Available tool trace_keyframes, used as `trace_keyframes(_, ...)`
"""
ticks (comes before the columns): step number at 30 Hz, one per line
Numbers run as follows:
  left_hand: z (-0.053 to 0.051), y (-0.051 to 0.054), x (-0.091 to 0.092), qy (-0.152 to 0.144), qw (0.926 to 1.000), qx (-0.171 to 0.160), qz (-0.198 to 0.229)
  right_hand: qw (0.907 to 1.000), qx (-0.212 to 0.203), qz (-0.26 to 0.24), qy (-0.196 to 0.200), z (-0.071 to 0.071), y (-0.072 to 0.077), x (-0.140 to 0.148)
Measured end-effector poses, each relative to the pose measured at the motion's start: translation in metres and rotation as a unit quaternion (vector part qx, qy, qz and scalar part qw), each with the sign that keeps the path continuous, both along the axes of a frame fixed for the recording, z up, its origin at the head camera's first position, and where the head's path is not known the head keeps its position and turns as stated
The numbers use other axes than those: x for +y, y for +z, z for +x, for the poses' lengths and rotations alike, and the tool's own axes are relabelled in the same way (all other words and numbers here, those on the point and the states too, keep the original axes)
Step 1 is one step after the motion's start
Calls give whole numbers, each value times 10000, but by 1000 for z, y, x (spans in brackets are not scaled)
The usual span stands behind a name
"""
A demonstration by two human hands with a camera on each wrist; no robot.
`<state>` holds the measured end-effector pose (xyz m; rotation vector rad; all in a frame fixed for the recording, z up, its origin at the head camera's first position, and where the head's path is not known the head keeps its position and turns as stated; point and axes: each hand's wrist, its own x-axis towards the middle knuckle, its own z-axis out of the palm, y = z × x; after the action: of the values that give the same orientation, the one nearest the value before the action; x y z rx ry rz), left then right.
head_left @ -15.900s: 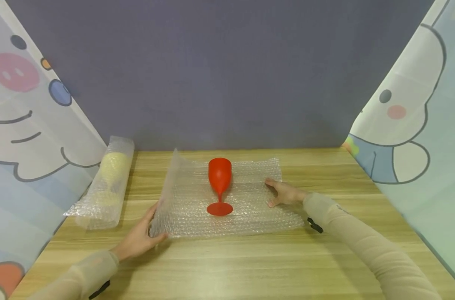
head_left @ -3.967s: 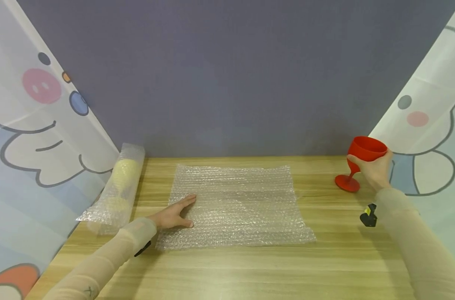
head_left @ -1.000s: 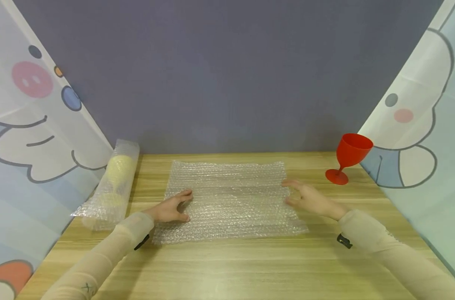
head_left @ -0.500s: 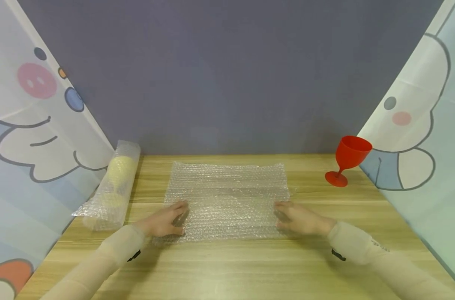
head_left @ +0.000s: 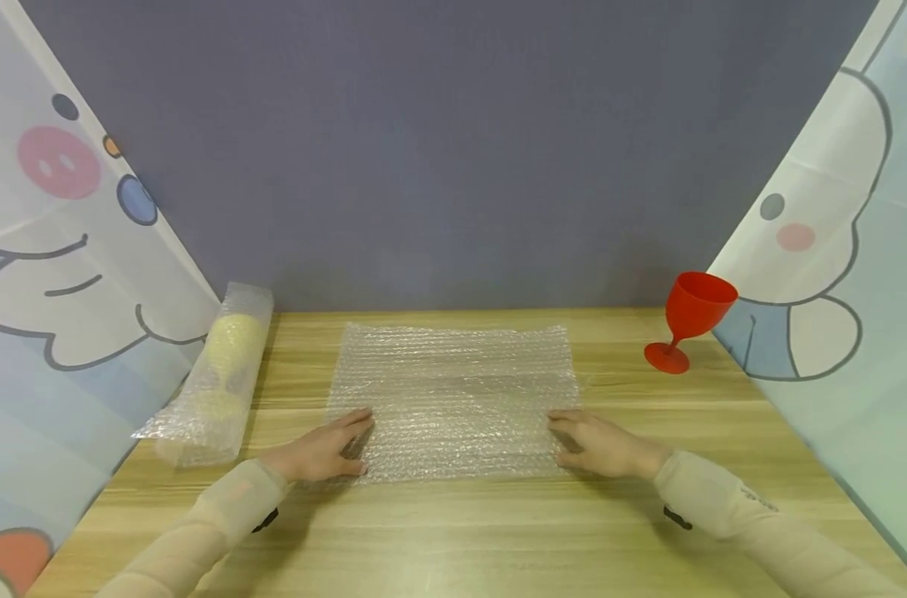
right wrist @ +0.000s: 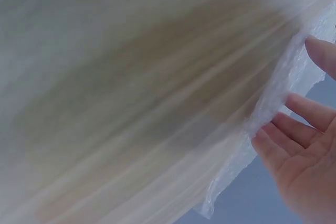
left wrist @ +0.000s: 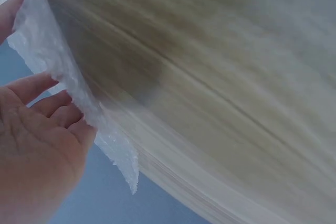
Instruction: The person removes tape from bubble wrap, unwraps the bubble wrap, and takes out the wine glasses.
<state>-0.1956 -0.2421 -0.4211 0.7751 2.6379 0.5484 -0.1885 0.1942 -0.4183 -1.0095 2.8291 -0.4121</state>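
A sheet of bubble wrap (head_left: 453,382) lies flat in the middle of the wooden table. My left hand (head_left: 315,451) rests at its left edge, thumb and fingers spread apart. At the right edge my right hand (head_left: 610,444) touches the sheet in much the same way. Both wrist views show fingertips against the border of the bubble wrap (left wrist: 79,90), and neither hand is curled round it. A red goblet (head_left: 696,307) stands on its foot at the back right, away from both hands.
A pale yellow goblet (head_left: 232,345) lies inside a bubble-wrap package (head_left: 199,428) at the back left. A dark grey panel (head_left: 453,158) closes off the back of the table (head_left: 453,540). Cartoon-printed cloths (head_left: 812,274) flank both sides.
The red goblet lay on the bubble wrap at first. Later my right hand held it at the back right, then let go. Both hands have since come nearer the front of the sheet.
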Motion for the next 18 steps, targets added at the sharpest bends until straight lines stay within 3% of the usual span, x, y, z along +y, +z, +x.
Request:
trace_keyframes(10, -24, -1, 16, -204, 9997, 89, -41, 9989, -397, -166, -159, -22, 6, 15)
trace_keyframes(18, -38, 3, 19, -171, 9997, -189, 14, 9948, -744, -577, -378, -36, 3, 15)
